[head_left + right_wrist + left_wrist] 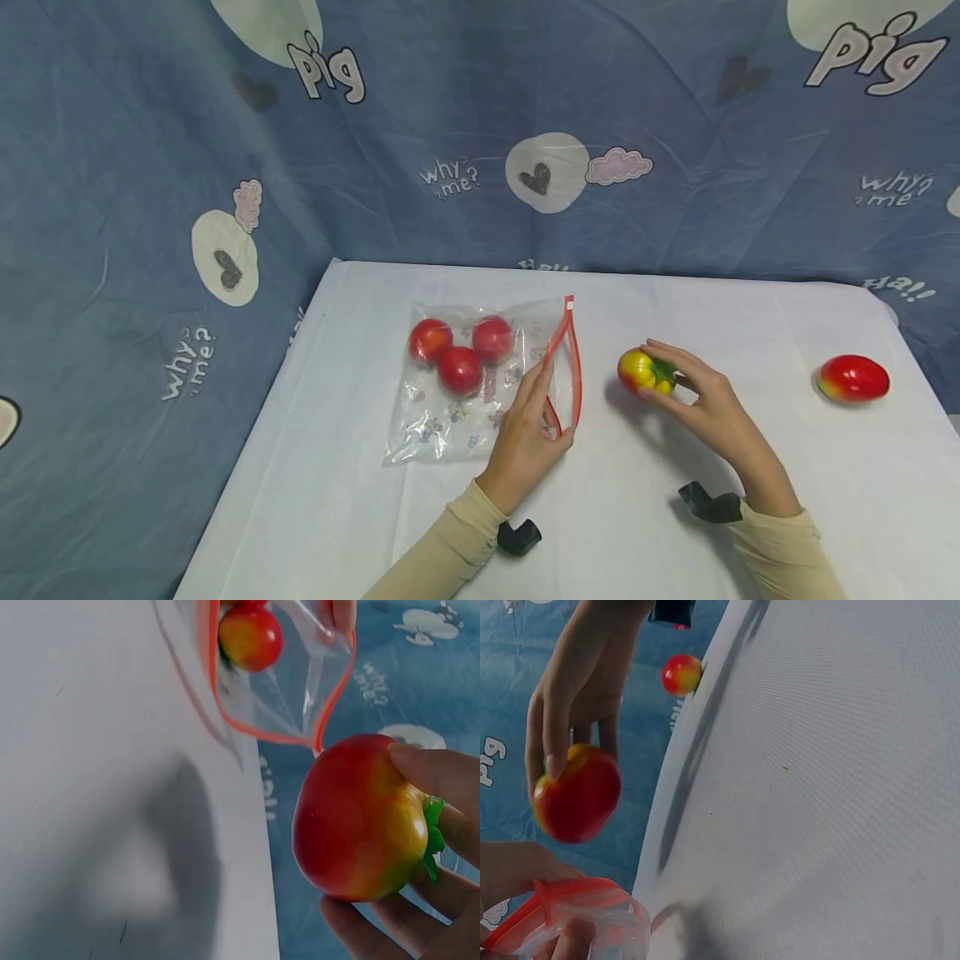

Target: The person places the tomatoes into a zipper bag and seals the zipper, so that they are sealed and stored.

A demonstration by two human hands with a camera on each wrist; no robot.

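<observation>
A clear zip bag (442,425) with a red zip edge lies on the table, its mouth gaping to the right. Inside it are three round red fruits (460,371); one of the fruits (251,637) shows yellow in the right wrist view. My left hand (528,446) holds the bag at its red-edged mouth, some fingers seen through the plastic in the left wrist view. Just right of the mouth, my right hand (701,400) grips a red-and-yellow fruit (360,817) by its sides. This fruit has a green leafy top and is held above the table, apart from the bag.
An oval red fruit (853,378) with a yellowish-green end lies at the table's right side. White cloth covers the table (315,500). Behind and to the left hangs a blue printed curtain (420,108). A dark wrist mount (519,538) sits at the left cuff.
</observation>
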